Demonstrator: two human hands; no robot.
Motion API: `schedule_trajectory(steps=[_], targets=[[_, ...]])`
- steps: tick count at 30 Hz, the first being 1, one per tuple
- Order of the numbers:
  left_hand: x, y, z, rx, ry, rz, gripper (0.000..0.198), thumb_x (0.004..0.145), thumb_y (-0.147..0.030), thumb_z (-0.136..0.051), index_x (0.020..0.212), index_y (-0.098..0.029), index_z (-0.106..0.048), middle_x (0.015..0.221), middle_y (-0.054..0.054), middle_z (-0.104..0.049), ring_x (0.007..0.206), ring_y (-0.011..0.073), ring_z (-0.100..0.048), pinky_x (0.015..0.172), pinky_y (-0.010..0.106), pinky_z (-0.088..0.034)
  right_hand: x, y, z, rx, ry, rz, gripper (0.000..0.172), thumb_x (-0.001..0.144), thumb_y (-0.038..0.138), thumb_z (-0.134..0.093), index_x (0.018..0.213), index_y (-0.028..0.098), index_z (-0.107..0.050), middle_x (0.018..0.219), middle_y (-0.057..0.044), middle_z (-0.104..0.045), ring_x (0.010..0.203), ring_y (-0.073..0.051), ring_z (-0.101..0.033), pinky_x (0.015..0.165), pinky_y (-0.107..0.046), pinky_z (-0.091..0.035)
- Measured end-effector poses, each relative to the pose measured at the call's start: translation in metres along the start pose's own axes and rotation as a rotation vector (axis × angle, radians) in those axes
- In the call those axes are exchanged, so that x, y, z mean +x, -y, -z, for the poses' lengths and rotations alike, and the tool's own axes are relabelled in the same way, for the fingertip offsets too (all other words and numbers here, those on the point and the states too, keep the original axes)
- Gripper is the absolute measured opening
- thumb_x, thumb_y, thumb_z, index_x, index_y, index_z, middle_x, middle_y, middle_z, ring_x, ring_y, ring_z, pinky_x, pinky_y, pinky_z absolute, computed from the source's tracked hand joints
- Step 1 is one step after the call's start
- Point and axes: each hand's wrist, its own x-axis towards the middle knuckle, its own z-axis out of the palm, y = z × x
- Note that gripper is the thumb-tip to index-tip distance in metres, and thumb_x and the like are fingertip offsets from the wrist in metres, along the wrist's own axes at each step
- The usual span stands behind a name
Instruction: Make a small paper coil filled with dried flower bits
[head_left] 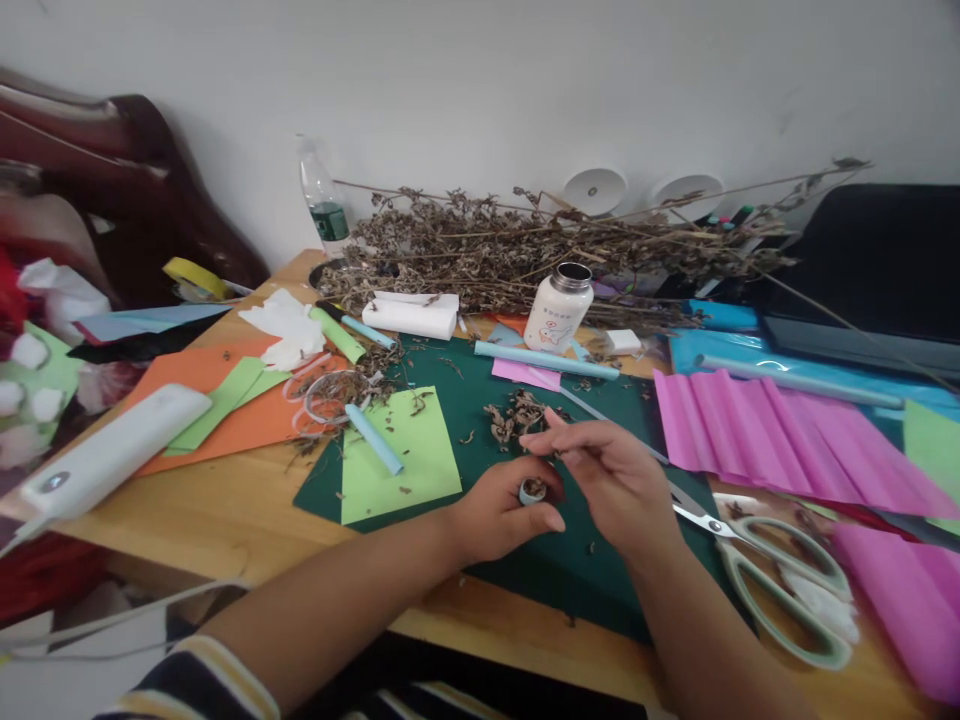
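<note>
Two hands over the mat (480,400): what has each got?

— The left hand (499,515) is curled round a short blue tube (533,490), thumb and fingers closed on it, open end up. It rests low on the mat, close to the table's near edge.

And inside the tube?

— Brown dried bits show at the mouth. It looks partly filled, though I can't see how deep.

The right hand (607,470)?

— It hovers just above the tube, fingers stretched and drawn loosely together. Whether it pinches any bits, I cannot tell; the fingertips are too small to read. A pile of crumbs (517,415) lies on the mat just beyond them.

So which step is this?

— My guess is stuffing the tube with crumbs, pinch by pinch, and it seems well under way.

What does the next move need?

— A small pinch brought straight over the mouth, with the tube kept upright and steady so nothing spills. The scissors (780,590) lie open to the right, well clear.
</note>
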Motion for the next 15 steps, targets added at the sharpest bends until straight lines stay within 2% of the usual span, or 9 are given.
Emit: schedule_trajectory(steps=[3,6,11,15], targets=[[0.001,0.001,0.001,0.028,0.036,-0.06,0.045,0.067,-0.053,-0.046,0.088,-0.014,-0.05,0.081,0.006,-0.055,0.075,0.0169,-0.05,0.07,0.028,-0.042,-0.003,0.004,-0.004,-0.121,0.17,0.057,0.014,0.079,0.013,-0.039,0.084,0.024,-0.045,0.082,0.0,-0.064,0.088,-0.015,-0.058,0.095,-0.049,-0.025],[0.002,0.001,0.001,-0.025,0.037,-0.07,0.045,0.071,-0.047,-0.046,0.103,-0.015,-0.045,0.095,0.008,-0.054,0.086,0.0194,-0.051,0.074,0.029,-0.042,-0.004,0.004,-0.003,-0.184,0.225,0.056,0.014,0.077,0.012,-0.041,0.084,0.024,-0.041,0.086,0.0,-0.065,0.094,-0.016,-0.055,0.095,-0.049,-0.023],[0.005,-0.002,0.001,-0.01,0.052,-0.051,0.04,0.071,-0.043,-0.049,0.098,-0.014,-0.049,0.091,0.007,-0.056,0.087,0.0198,-0.051,0.075,0.028,-0.042,0.001,0.004,0.007,-0.286,0.336,0.074,0.012,0.075,0.012,-0.045,0.076,0.023,-0.044,0.088,0.0,-0.064,0.1,-0.016,-0.051,0.093,-0.046,-0.029],[0.005,-0.002,0.0,0.018,0.012,-0.08,0.033,0.071,-0.04,-0.051,0.09,-0.013,-0.05,0.089,0.007,-0.055,0.085,0.0187,-0.051,0.076,0.027,-0.041,0.005,0.005,0.011,-0.38,0.389,0.183,0.011,0.074,0.012,-0.048,0.076,0.023,-0.05,0.1,-0.002,-0.06,0.108,-0.018,-0.044,0.091,-0.044,-0.033]])
